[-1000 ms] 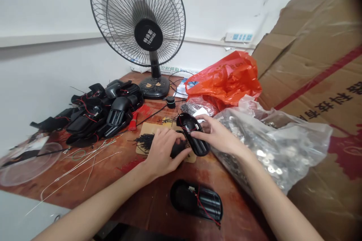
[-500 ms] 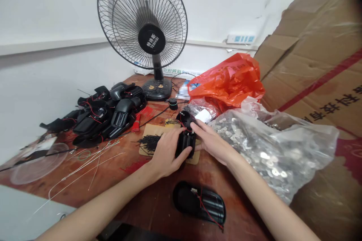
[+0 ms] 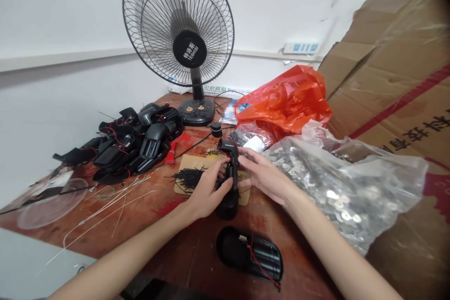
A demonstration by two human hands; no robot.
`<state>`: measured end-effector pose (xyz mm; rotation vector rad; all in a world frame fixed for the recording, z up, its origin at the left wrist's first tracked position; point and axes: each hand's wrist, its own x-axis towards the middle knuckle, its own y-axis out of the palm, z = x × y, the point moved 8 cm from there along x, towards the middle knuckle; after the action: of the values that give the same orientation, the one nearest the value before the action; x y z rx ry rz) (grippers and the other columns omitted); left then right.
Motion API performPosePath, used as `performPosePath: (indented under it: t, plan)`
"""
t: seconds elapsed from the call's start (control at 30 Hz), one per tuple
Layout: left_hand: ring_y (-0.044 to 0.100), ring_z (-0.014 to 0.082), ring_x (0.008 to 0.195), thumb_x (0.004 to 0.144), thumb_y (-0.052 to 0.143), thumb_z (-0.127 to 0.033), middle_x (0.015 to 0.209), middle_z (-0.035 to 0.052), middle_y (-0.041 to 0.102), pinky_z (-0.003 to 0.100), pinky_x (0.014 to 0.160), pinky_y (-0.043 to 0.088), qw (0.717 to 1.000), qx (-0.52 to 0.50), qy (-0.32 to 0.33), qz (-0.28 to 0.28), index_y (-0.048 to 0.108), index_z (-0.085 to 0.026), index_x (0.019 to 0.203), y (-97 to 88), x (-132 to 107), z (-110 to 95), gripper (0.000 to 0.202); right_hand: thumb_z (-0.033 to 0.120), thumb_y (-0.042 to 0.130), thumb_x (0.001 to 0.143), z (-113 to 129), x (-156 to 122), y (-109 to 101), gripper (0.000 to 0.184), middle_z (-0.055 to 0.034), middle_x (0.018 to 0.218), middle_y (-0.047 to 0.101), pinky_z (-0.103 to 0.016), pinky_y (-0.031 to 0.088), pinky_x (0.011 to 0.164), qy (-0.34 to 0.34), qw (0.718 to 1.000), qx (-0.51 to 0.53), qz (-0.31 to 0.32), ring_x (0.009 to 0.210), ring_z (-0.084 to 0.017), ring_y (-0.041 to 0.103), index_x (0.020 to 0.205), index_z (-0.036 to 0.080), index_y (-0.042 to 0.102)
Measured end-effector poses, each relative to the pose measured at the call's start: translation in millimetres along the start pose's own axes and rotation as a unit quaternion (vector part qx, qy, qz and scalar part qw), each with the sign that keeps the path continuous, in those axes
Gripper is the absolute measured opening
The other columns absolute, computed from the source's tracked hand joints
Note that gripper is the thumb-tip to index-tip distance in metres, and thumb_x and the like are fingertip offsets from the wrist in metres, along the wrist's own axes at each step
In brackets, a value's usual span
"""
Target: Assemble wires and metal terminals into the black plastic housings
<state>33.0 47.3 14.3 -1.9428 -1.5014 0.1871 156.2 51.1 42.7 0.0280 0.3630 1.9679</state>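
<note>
A black plastic housing [image 3: 232, 169] stands turned on its edge above the cardboard, with a curved upper end and a dark rounded part at its bottom. Its left side is gripped by my left hand [image 3: 210, 191], thumb laid across the front and fingers closed behind. At the upper right, the fingertips of my right hand [image 3: 263, 173] press against the same housing. Nearer to me lies a second black housing [image 3: 234, 248], open side up, with long battery slots and a red wire. A bunch of short black wires [image 3: 190, 178] rests on the cardboard pad [image 3: 183, 163] beside my left hand.
Black housings [image 3: 140, 143] are heaped at the left, near thin loose wires [image 3: 116, 197] and a clear plastic lid [image 3: 52, 208]. A fan [image 3: 190, 49] stands behind. A clear bag of metal discs [image 3: 337, 192], a red bag [image 3: 288, 101] and a cardboard box [image 3: 390, 70] line the right.
The held housing has turned from showing its open inside with red wire to an edge-on position. Both hands have stayed on it, shifting slightly.
</note>
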Motion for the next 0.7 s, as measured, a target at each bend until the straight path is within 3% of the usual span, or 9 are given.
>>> performPosePath:
  t: [0.17,0.3,0.47,0.7]
  plan:
    - [0.05,-0.0101,0.098,0.088,0.037,-0.05,0.123,0.0075,0.05,-0.002,0.085,0.041,0.997,-0.069,-0.019,-0.009,0.044,-0.009,0.136,-3.6,-1.2,-4.4,0.063,0.028,0.059,0.093,-0.7,-0.7,2.4,0.04,-0.0111,0.133,0.052,-0.035,0.058,0.078,-0.004,0.999,0.027,0.016,0.112,-0.021,0.057,0.13,0.022,0.048]
    - [0.054,-0.007,0.103,0.085,0.04,-0.056,0.131,0.008,0.046,0.0,0.086,0.046,0.99,-0.112,-0.078,0.035,0.032,-0.014,0.142,3.7,-2.0,-0.9,0.072,0.026,0.067,0.087,-1.3,0.2,5.9,0.052,-0.0079,0.135,0.049,-0.036,0.058,0.087,-0.035,0.999,0.019,0.018,0.113,-0.019,0.058,0.134,0.025,0.046]
    - [0.047,-0.0055,0.126,0.088,0.036,-0.052,0.144,0.0045,0.031,0.0,0.108,0.043,0.99,-0.12,-0.051,0.053,0.032,-0.021,0.143,5.3,-1.3,-5.9,0.063,0.029,0.069,0.084,0.8,-0.7,6.8,0.061,-0.0071,0.13,0.052,-0.033,0.059,0.083,-0.081,0.996,-0.041,-0.026,0.114,-0.02,0.059,0.139,0.026,0.043]
    - [0.04,-0.0024,0.133,0.088,0.038,-0.05,0.146,0.007,0.028,0.005,0.117,0.04,0.99,-0.113,-0.03,0.074,0.024,-0.016,0.148,7.5,-3.0,-5.0,0.07,0.032,0.059,0.091,5.8,-5.1,7.0,0.062,-0.0066,0.142,0.046,-0.036,0.039,0.112,-0.17,0.961,-0.194,-0.097,0.123,-0.019,0.053,0.148,0.024,0.038]
